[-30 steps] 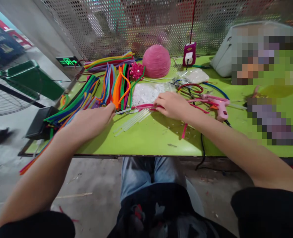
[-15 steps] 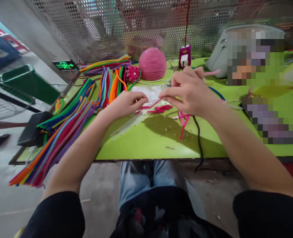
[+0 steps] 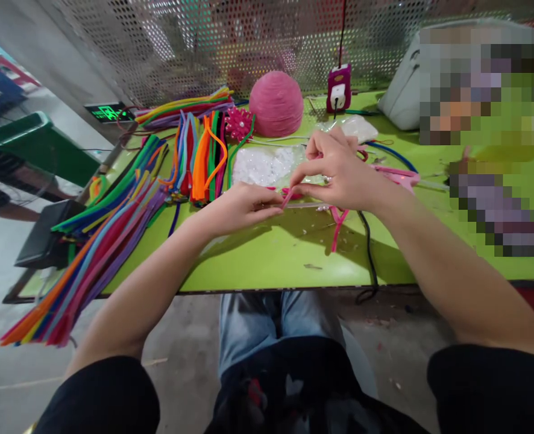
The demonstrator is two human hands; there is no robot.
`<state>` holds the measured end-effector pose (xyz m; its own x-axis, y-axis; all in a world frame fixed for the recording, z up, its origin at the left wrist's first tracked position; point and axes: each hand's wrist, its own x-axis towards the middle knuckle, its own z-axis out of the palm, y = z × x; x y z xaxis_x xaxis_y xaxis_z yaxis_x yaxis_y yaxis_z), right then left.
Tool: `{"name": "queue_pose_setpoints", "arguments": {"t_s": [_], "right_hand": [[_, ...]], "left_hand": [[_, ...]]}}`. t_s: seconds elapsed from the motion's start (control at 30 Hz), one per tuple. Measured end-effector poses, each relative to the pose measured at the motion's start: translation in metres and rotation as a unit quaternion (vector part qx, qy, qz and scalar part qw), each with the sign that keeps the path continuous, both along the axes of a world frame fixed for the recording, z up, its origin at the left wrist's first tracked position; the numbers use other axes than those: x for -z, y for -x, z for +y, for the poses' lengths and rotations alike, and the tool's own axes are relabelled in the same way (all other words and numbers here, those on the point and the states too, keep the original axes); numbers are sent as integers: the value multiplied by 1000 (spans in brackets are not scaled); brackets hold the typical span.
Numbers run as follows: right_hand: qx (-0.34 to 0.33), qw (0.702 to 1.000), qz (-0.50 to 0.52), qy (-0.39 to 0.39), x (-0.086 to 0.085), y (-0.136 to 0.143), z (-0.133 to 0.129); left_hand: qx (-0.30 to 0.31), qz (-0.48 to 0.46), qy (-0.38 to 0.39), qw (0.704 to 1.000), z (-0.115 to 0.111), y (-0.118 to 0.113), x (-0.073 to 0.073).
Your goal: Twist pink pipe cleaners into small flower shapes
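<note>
We note left hand (image 3: 249,208) and right hand (image 3: 337,172) both pinching a pink stem (image 3: 287,198) over the table (image 3: 244,271), back from its front edge, and reckon uneven pulling could kink it or slip it loose.

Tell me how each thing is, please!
Right hand: pinching a pink strip
Left hand: at the strip, grip unclear
Exit sign: lit green
White plug: pushed into purple socket
Glue gun: lying, partly hidden
Clear bag: holding white bits
Long strips: hanging off the table
</note>
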<state>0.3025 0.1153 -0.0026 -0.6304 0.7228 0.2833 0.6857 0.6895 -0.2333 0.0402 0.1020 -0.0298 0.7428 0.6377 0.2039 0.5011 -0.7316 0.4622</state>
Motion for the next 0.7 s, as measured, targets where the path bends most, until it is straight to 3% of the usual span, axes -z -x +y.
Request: {"name": "queue_pose_setpoints", "arguments": {"t_s": [0.3,0.53,0.7], "right_hand": [[-99,992,71,29,3,-12,11],[-70,997,-6,-38,6,-5,-1],[-58,997,-39,-35,6,3,-4]], "left_hand": [[15,-9,-40,999,-6,1,0],[14,-44,-64,997,-4,-2,3],[-2,-17,-70,997,-8,-6,1]]}}
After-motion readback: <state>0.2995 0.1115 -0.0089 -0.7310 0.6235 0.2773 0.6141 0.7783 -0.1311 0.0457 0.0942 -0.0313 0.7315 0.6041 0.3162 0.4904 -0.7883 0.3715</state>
